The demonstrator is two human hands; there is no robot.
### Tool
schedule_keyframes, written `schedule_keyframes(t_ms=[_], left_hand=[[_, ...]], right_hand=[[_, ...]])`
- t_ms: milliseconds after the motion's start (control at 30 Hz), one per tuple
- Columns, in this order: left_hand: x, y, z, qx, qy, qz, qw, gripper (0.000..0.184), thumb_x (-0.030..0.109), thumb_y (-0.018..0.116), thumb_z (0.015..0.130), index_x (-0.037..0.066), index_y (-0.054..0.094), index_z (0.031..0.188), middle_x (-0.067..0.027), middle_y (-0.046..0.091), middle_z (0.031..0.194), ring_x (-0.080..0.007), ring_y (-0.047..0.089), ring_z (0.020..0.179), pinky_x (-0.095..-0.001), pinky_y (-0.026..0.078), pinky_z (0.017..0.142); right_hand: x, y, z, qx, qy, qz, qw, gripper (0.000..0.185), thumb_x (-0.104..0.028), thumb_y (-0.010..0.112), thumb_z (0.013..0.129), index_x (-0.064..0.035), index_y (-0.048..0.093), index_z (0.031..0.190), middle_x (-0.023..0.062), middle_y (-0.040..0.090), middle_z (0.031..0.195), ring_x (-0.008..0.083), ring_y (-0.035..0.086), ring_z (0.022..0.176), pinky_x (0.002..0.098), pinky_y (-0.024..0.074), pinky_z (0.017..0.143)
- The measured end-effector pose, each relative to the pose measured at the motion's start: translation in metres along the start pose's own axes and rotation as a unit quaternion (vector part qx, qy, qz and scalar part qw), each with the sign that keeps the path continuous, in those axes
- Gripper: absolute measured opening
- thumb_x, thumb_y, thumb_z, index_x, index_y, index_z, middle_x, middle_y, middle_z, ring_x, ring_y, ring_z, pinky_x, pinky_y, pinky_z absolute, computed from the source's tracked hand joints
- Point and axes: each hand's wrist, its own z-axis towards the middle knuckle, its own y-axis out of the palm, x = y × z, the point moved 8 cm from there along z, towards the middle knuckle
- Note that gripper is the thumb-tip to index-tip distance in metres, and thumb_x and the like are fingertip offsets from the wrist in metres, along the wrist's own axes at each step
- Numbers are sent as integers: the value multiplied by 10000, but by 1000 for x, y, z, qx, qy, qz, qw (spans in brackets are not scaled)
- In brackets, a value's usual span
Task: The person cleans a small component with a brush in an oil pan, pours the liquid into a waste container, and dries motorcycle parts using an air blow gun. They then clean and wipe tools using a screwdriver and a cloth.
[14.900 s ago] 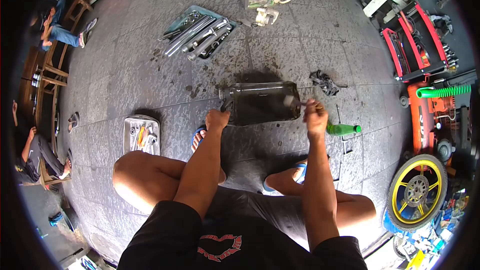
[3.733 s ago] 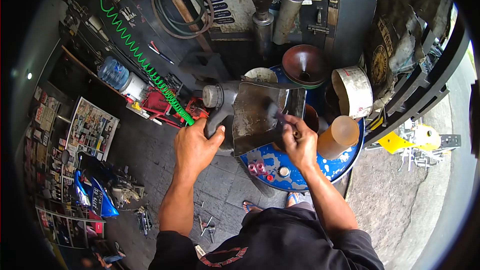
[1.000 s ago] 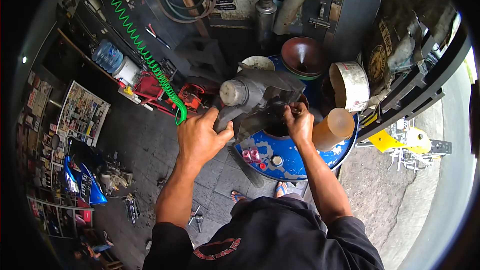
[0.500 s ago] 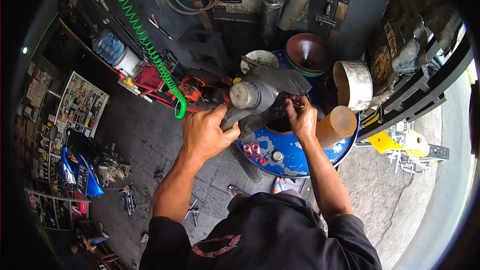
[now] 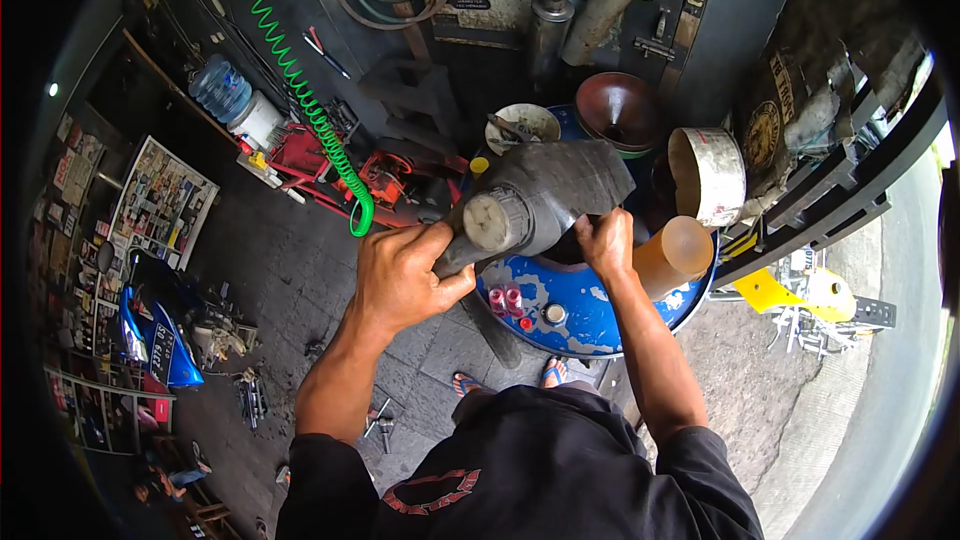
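Observation:
A dark grey plastic jerry can [image 5: 570,180] with a round pale screw cap [image 5: 492,221] is tilted over the blue drum [image 5: 590,325], its cap end facing me. My left hand [image 5: 405,275] is wrapped around the can's handle side, beside the cap. At the can's right lower edge, my right hand [image 5: 606,242] is closed, thumb up, against the rim; its fingertips and whatever they hold are hidden behind the can. Close to the right hand stands a translucent amber container [image 5: 675,252] on the drum.
On the drum are a brown funnel [image 5: 618,112], a white bowl [image 5: 523,126], a white tub [image 5: 715,175] and small pink pieces [image 5: 505,300]. A green coiled hose [image 5: 320,130] hangs at left above red equipment [image 5: 390,178]. A blue motorcycle [image 5: 165,335] stands far left.
The jerry can has tipped and turned, so its dark opening near my right hand is now mostly covered. A small brownish piece between my right fingers no longer shows.

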Motion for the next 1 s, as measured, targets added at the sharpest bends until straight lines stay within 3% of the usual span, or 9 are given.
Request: schedule_keyframes(t_ms=[367, 433, 533, 667, 733, 800, 867, 933, 1000], left_hand=[[-1, -5, -3, 43, -9, 54, 998, 271, 210, 785, 591, 65, 612, 742, -91, 608, 621, -287, 617, 521, -376, 495, 482], [3, -3, -3, 43, -9, 63, 997, 252, 165, 763, 578, 51, 584, 713, -106, 594, 632, -318, 612, 547, -399, 493, 507], [-2, -3, -2, 45, -22, 63, 997, 249, 166, 766, 581, 52, 590, 716, -106, 599, 633, -316, 618, 552, -398, 494, 508], [-8, -9, 3, 41, -28, 56, 997, 263, 218, 778, 613, 67, 621, 760, -90, 619, 642, -299, 632, 547, -398, 502, 492], [-4, -8, 5, 36, -22, 50, 998, 256, 211, 772, 616, 63, 617, 756, -92, 620, 641, -304, 633, 545, -398, 502, 491], [-2, -11, 5, 63, -10, 49, 997, 255, 211, 770, 617, 64, 617, 758, -93, 620, 640, -307, 630, 545, -397, 502, 491], [-4, -13, 3, 61, -23, 46, 997, 249, 184, 761, 611, 48, 621, 766, -111, 622, 650, -323, 630, 563, -401, 500, 511], [-11, -14, 1, 62, -43, 45, 996, 245, 156, 752, 605, 32, 625, 774, -129, 624, 659, -339, 630, 582, -404, 498, 530], [-20, -9, -3, 41, -61, 39, 997, 230, 134, 739, 626, 21, 638, 800, -131, 639, 677, -334, 639, 590, -398, 498, 534]], right_hand=[[-2, -13, -14, 15, 39, 39, 998, 297, -218, 683, 844, 52, 627, 954, 246, 682, 796, 394, 693, 789, 411, 531, 689], [2, -19, -18, -28, 59, -60, 996, 284, -258, 674, 851, 2, 648, 963, 242, 684, 777, 402, 689, 775, 452, 541, 726], [4, -30, -25, -14, 65, -73, 995, 302, -293, 676, 850, -11, 654, 955, 237, 687, 782, 408, 688, 771, 450, 545, 722], [-25, -48, -22, 95, 18, 34, 995, 259, -216, 703, 864, -18, 625, 1012, 220, 698, 804, 354, 711, 759, 400, 553, 682], [-31, -47, -14, 111, 18, 74, 991, 245, -154, 688, 883, -11, 611, 1066, 217, 698, 833, 328, 719, 797, 368, 547, 693], [-22, -38, -5, 67, 29, 49, 996, 249, -198, 672, 900, 20, 622, 1009, 183, 702, 804, 261, 711, 746, 343, 546, 714], [-9, -35, -7, 68, 1, 85, 994, 258, -212, 661, 895, 25, 630, 992, 201, 702, 803, 315, 714, 749, 367, 548, 717], [-5, -43, -15, 24, 75, -69, 994, 243, -193, 655, 881, 25, 638, 986, 207, 708, 809, 338, 717, 765, 376, 551, 721], [-16, -50, -15, 42, 82, -56, 994, 216, -163, 652, 868, 18, 641, 985, 212, 710, 809, 323, 723, 778, 375, 554, 722]])
